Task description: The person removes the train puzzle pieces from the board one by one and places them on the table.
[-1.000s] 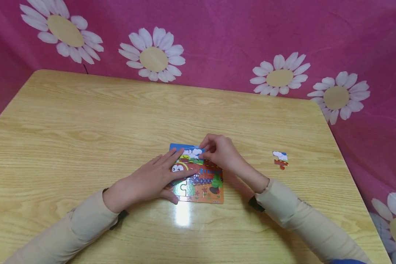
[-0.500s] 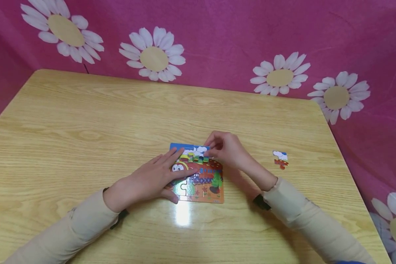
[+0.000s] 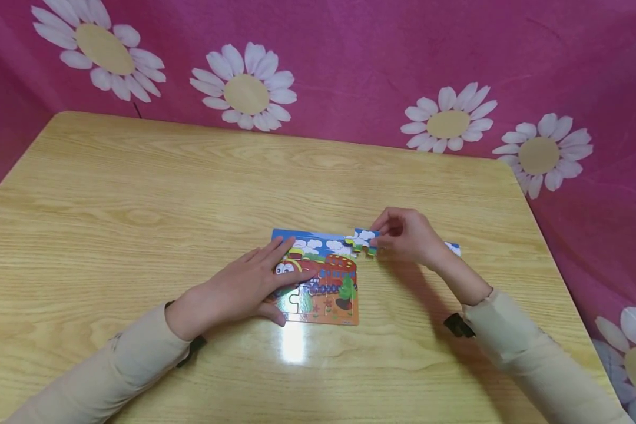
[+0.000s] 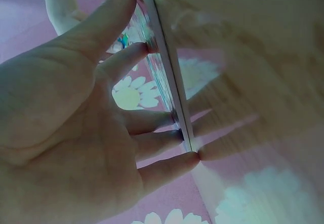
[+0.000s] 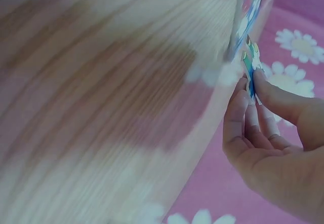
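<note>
On the table lies a jigsaw puzzle [image 3: 339, 280] in a flat frame, with a red train, white clouds and a green tree. My left hand [image 3: 246, 282] rests on its left side with the fingers spread; in the left wrist view, fingertips [image 4: 187, 158] touch the frame's edge. Just beyond the puzzle's top right corner, my right hand [image 3: 410, 235] pinches a puzzle piece [image 3: 364, 240] with blue sky, cloud and green on it. Thumb and fingers hold that puzzle piece [image 5: 250, 64] by one end in the right wrist view.
Behind the right wrist shows part of another loose puzzle piece [image 3: 453, 248], the remainder hidden. The wooden table [image 3: 191, 176] extends all around, and a pink cloth [image 3: 339, 65] with white daisies hangs behind its far edge.
My right hand has moved right from the puzzle's top, carrying the piece past the frame. The clouds and red carriage beneath now show. The left hand stays in place.
</note>
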A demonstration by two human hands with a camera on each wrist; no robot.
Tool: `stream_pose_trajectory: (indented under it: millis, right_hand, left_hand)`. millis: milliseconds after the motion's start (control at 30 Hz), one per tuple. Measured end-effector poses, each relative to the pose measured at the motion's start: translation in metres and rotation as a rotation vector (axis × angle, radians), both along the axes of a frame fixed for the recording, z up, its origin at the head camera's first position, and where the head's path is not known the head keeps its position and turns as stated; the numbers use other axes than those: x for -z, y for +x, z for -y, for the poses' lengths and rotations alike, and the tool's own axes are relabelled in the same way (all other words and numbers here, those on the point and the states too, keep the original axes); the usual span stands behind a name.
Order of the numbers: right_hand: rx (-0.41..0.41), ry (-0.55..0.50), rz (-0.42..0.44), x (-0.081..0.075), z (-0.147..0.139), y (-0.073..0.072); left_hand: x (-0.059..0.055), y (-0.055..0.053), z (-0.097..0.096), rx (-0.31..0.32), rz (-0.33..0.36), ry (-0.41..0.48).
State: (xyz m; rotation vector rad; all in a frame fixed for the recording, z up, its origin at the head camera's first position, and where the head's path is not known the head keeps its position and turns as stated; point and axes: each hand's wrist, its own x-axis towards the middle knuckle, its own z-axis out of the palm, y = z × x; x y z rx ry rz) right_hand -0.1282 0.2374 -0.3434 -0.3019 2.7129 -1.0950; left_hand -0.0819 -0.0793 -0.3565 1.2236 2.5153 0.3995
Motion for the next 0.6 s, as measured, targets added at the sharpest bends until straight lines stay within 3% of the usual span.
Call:
stream_pose_trajectory:
  millis: [333, 600]
  right_hand:
    - [0.040, 0.064, 0.007, -0.003, -0.043, 0.004]
    - [0.117, 0.141, 0.080, -0.001, -0.071, 0.005]
  left_hand:
    - [-0.001, 0.001, -0.001, -0.003, -0.002, 0.010]
    - [-0.001, 0.002, -0.002, -0.009, -0.003, 0.010]
